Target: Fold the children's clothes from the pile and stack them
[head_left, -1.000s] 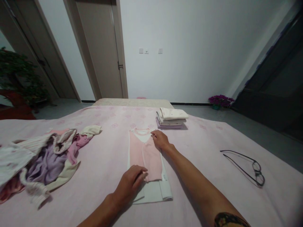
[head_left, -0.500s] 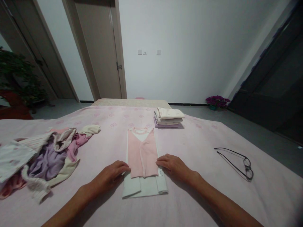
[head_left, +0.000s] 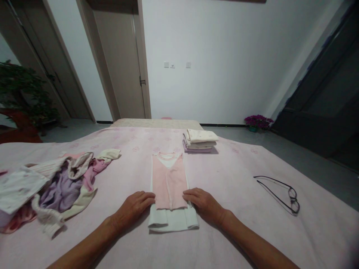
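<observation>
Between the left and right edges of the pink sheet (head_left: 224, 175), the folded pink-and-white garment (head_left: 170, 186) lies flat. The left hand (head_left: 137, 204) and right hand (head_left: 205, 204) contact opposite sides; whether the fingers grip fabric cannot be determined. Nearer the far edge sits a folded stack (head_left: 200, 139).
</observation>
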A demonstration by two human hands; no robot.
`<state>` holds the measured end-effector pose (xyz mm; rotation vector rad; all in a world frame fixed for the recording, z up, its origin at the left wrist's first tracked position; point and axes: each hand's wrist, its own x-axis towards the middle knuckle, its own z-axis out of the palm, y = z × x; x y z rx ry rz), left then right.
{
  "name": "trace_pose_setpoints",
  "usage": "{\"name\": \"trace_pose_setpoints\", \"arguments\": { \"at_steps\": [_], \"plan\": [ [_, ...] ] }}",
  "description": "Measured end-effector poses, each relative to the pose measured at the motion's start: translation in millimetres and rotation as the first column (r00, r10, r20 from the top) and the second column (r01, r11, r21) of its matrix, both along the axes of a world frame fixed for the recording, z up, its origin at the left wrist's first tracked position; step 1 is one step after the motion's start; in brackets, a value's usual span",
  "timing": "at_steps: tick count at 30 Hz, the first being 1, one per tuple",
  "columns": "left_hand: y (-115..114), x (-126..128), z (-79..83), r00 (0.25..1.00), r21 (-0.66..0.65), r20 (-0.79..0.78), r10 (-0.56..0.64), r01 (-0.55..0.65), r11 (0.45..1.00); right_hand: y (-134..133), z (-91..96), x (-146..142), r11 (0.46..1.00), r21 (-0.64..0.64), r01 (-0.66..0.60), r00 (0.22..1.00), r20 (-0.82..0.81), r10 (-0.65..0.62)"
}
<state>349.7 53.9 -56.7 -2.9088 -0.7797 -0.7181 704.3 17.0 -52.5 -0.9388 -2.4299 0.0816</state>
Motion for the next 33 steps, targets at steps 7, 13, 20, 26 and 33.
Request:
{"name": "trace_pose_setpoints", "arguments": {
  "at_steps": [7, 13, 20, 26, 33],
  "plan": [
    [4, 10, 4.7, 0.999, -0.058, -0.042, 0.035, -0.037, 0.998, 2, 9.4, -8, 0.999, -0.034, -0.025, 0.996, -0.081, 0.022],
    [3, 3, 9.1, 0.996, 0.065, 0.063, -0.059, 0.055, 0.996, 0, 14.1, -4, 0.998, -0.046, -0.035, 0.999, -0.008, 0.034],
    [-19, 1, 14.2, 0.963, -0.545, 0.242, 0.12, 0.032, 0.838, -15, 33.2, -6, 0.911, -0.385, -0.146, 0.978, -0.197, 0.074],
    [8, 19, 1.2, 0.747, -0.858, 0.252, 0.615, -0.121, 0.499, 26, 18.1, -24, 0.578, -0.812, -0.081, 0.782, -0.411, -0.468],
    [31, 21, -1.2, 0.692, -0.955, 0.157, 0.705, -0.074, 0.285, 52, 7.6, -34, 0.627, -0.779, -0.032, 0.689, -0.471, -0.55]
  ]
}}
